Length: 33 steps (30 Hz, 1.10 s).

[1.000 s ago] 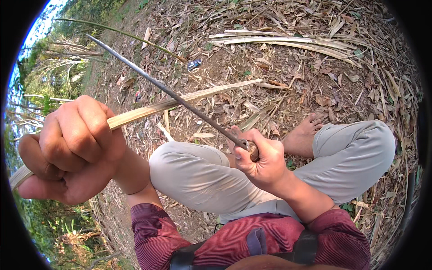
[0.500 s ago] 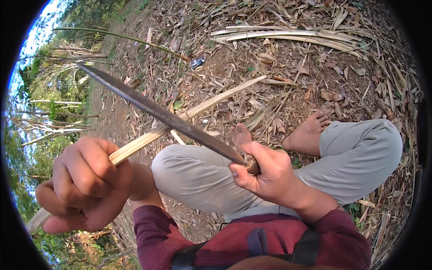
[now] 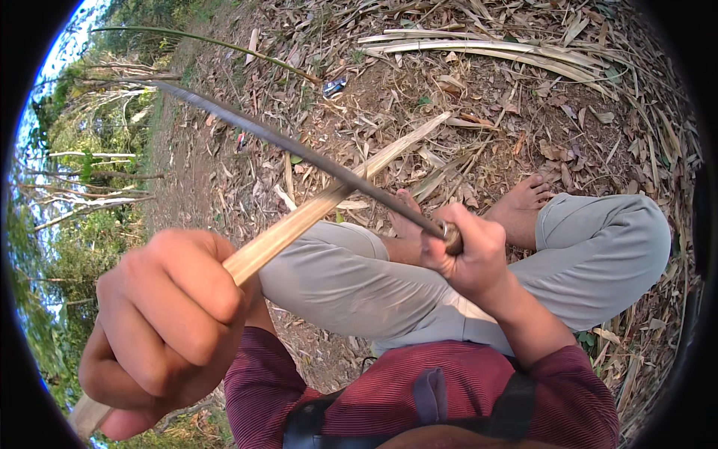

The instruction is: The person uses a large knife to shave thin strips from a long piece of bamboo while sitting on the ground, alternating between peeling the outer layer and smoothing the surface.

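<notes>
My left hand [image 3: 168, 318] is wrapped round a pale split wooden strip [image 3: 292, 232], which slants up to the right and sticks out below the fist. In my right hand [image 3: 475, 251] is the handle of a machete [image 3: 277, 142]. Its long dark blade points up and to the left and crosses over the strip beyond my left fist. The blade is seen nearly edge-on, and its far end is a little blurred. Whether the edge bites into the wood, I cannot tell.
My legs in grey trousers [image 3: 359, 288] lie folded below the blade, with bare feet [image 3: 520, 206] on leaf-littered ground. Several pale split strips [image 3: 493, 49] lie at the far right. A small dark blue packet [image 3: 334, 87] and a thin green stem [image 3: 217, 51] are farther off.
The machete has moved right and turned more edge-on, its crossing point shifting farther along the strip. My left hand has come rightward and nearer, still gripping the strip.
</notes>
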Available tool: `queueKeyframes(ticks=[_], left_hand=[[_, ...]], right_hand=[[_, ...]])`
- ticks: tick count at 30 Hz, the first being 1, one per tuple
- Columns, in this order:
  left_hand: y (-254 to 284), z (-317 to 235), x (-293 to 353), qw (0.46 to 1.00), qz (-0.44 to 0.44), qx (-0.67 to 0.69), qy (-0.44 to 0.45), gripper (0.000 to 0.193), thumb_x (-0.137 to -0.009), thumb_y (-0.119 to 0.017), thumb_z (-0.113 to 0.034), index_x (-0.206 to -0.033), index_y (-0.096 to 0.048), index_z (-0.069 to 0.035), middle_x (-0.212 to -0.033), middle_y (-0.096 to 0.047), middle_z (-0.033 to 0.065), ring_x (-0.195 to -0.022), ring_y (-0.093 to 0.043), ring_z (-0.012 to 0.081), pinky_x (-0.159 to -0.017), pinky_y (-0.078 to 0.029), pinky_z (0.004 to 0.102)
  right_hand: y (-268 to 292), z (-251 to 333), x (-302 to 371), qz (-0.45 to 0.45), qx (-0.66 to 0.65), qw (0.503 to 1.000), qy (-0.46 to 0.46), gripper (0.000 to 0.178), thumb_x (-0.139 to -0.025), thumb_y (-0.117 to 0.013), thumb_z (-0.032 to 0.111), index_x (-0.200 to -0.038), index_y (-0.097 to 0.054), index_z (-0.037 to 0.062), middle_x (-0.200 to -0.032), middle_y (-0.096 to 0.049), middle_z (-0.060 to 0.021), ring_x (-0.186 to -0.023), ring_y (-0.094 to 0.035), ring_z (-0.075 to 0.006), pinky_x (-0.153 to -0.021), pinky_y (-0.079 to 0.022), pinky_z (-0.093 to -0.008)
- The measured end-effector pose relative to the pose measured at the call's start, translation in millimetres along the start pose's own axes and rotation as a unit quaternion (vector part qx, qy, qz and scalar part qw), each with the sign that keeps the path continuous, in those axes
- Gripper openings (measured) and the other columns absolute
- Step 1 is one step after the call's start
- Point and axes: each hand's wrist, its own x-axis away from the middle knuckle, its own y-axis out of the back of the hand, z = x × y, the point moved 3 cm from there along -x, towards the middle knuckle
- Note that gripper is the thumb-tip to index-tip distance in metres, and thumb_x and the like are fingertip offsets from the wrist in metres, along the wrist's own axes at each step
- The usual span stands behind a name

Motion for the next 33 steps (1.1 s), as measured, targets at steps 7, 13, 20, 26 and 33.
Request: queueKeyframes(ticks=[7, 13, 20, 26, 33], left_hand=[[5, -13, -4, 0.999, -0.019, -0.034, 0.012, 0.040, -0.099, -0.055, -0.033, -0.068, -0.038, -0.014, -0.046, -0.028, -0.0094, -0.035, -0.022, 0.0015, -0.034, -0.013, 0.0206], [-3, -2, -3, 1.000, -0.020, -0.004, 0.009, 0.042, -0.098, -0.057, -0.034, -0.067, -0.038, -0.014, -0.045, -0.029, -0.0082, -0.034, -0.023, 0.0021, -0.034, -0.015, 0.0195], [14, -7, -5, 0.999, -0.041, -0.011, 0.031, 0.041, -0.097, -0.059, -0.036, -0.068, -0.038, -0.015, -0.045, -0.028, -0.0088, -0.035, -0.022, 0.0015, -0.034, -0.014, 0.0200], [23, -14, -4, 0.998, -0.050, -0.018, 0.027, 0.043, -0.097, -0.058, -0.042, -0.067, -0.037, -0.017, -0.045, -0.027, -0.0090, -0.036, -0.019, 0.0018, -0.036, -0.010, 0.0209], [30, -17, -6, 0.996, -0.075, -0.003, 0.043, 0.048, -0.096, -0.057, -0.044, -0.063, -0.034, -0.018, -0.045, -0.025, -0.0096, -0.037, -0.016, 0.0015, -0.038, -0.009, 0.0217]], right_hand=[[3, 37, -7, 0.005, 0.022, 0.999, 0.041, 0.030, -0.082, -0.076, 0.030, -0.091, -0.060, 0.0052, -0.065, -0.056, -0.0076, -0.049, -0.058, -0.0241, -0.045, -0.047, -0.0345], [4, 0, 4, 0.002, 0.024, 0.998, -0.055, 0.028, -0.084, -0.074, 0.025, -0.096, -0.062, 0.0029, -0.070, -0.063, -0.0106, -0.053, -0.063, -0.0242, -0.047, -0.049, -0.0352], [-2, -13, 6, 0.008, 0.041, 0.998, -0.039, 0.028, -0.084, -0.075, 0.027, -0.090, -0.061, 0.0036, -0.066, -0.061, -0.0129, -0.050, -0.061, -0.0274, -0.045, -0.047, -0.0364], [1, 16, 2, -0.021, 0.060, 0.998, -0.027, 0.029, -0.084, -0.075, 0.026, -0.094, -0.062, 0.0028, -0.069, -0.064, -0.0139, -0.056, -0.065, -0.0279, -0.048, -0.051, -0.0359], [-16, -24, 3, -0.029, 0.040, 0.992, -0.115, 0.021, -0.084, -0.073, 0.020, -0.090, -0.062, 0.0034, -0.054, -0.058, -0.0093, -0.048, -0.062, -0.0281, -0.046, -0.049, -0.0352]])
